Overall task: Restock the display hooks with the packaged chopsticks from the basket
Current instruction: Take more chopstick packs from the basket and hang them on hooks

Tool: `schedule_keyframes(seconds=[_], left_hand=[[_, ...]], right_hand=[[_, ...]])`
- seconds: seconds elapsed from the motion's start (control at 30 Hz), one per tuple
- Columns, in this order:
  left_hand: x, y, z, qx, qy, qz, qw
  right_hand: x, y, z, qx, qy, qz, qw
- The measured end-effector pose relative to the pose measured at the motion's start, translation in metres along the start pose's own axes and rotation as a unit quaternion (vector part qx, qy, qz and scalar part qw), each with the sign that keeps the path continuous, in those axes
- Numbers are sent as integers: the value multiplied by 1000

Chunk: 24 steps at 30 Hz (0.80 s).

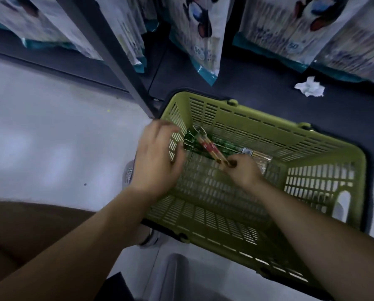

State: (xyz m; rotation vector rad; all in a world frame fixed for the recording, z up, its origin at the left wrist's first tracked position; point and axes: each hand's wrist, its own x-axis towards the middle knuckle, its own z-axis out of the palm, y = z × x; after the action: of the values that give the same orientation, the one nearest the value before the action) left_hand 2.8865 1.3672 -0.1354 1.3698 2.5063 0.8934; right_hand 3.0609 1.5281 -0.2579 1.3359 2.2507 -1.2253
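A green slatted basket (325, 183) stands on the floor below me. Inside, at its far left corner, lie a few packs of chopsticks (229, 147) with green header cards. My right hand (244, 170) is inside the basket and pinches the lower end of one chopstick pack (210, 147), which has a red band and tilts up toward the far left. My left hand (157, 157) hovers over the basket's left wall with fingers loosely curled, close to the pack's header card; it is blurred and I cannot tell if it touches the pack.
A dark shelf post (116, 61) comes down just left of the basket. Hanging white and teal packs (203, 40) fill the display above a dark base shelf. A crumpled white paper (310, 88) lies on that shelf. My brown-clad leg (29, 231) is at the lower left.
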Motion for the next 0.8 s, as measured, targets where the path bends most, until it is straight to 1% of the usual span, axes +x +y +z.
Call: schedule_keyframes(seconds=[0.03,0.07,0.1,0.13,0.17,0.2,0.23,0.3,0.33,0.37,0.43,0.47,0.5,0.53,0.6,0.67,0.8], left_hand=[[-4,7,5,-31,-46,-31,998],[-7,12,10,-55,-101,-92,989],[-9,16,17,-84,-160,-172,968],[-11,18,24,-137,-210,-259,933],[-13,19,31,-222,-238,-340,882],[-14,18,37,-306,-241,-401,829],[-15,15,41,-362,-225,-439,791],[-17,10,47,-415,-177,-483,751],[-18,8,47,-428,-157,-492,742],[-18,6,48,-430,-146,-495,741],[-20,0,50,-418,-151,-492,749],[-21,-2,51,-414,-160,-493,748],[-22,-3,52,-413,-168,-491,748],[-23,-4,54,-409,-173,-488,751],[-25,-5,56,-404,-173,-482,758],[-25,-6,56,-409,-170,-482,756],[-24,-8,57,-434,-162,-483,743]], right_hand=[[-6,-11,-5,68,-13,-10,998],[-13,-23,-9,122,-32,-23,992],[-20,-35,-11,155,-57,-38,985],[-26,-45,-10,167,-86,-53,981],[-31,-54,-8,168,-115,-64,977],[-36,-61,-3,166,-142,-69,973],[-39,-66,1,164,-167,-70,970],[-39,-65,10,162,-201,-64,964],[-37,-63,10,162,-200,-58,964],[-33,-58,9,147,-171,-54,973],[-20,-39,4,43,-36,-54,997],[-13,-28,2,-26,28,-55,998],[-6,-17,0,-86,65,-55,993],[2,-8,0,-131,76,-53,987],[17,0,1,-199,44,-50,978],[26,2,6,-257,16,-44,965],[30,2,14,-339,42,-53,938]])
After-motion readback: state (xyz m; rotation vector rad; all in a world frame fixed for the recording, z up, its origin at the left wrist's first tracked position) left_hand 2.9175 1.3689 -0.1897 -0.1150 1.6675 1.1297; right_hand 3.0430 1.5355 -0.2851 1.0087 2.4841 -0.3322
